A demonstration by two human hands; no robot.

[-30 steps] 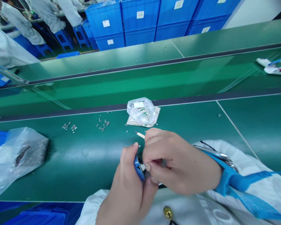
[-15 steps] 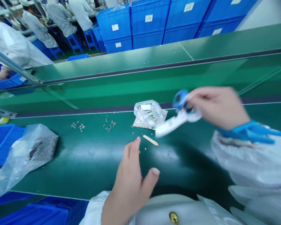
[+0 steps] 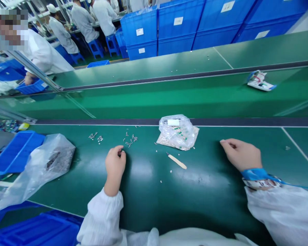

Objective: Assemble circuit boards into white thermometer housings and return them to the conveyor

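My left hand (image 3: 115,164) is over the green table, fingers curled in and thumb against them, just below a scatter of small metal parts (image 3: 129,140). Anything inside those fingers is hidden. My right hand (image 3: 242,154), with a blue wrist strap (image 3: 255,174), is closed at the right, and nothing shows at its fingertips. Between the hands lie a clear plastic bag (image 3: 177,131) of small pieces with a white label, and a pale-handled knife (image 3: 177,161) with a short dark tip. A white-and-blue packet (image 3: 261,81) lies on the lower green strip behind.
A plastic bag of dark parts (image 3: 61,159) leans by a blue tray (image 3: 17,153) at the left. A blue bin (image 3: 41,229) is below the table edge. Blue crates (image 3: 177,24) are stacked behind. A co-worker's hand (image 3: 29,78) reaches into a bin at the far left.
The white-and-blue item has left my right hand; a similar packet now lies on the green strip. My right hand came down to the table. My left hand moved left and its fingers curled.
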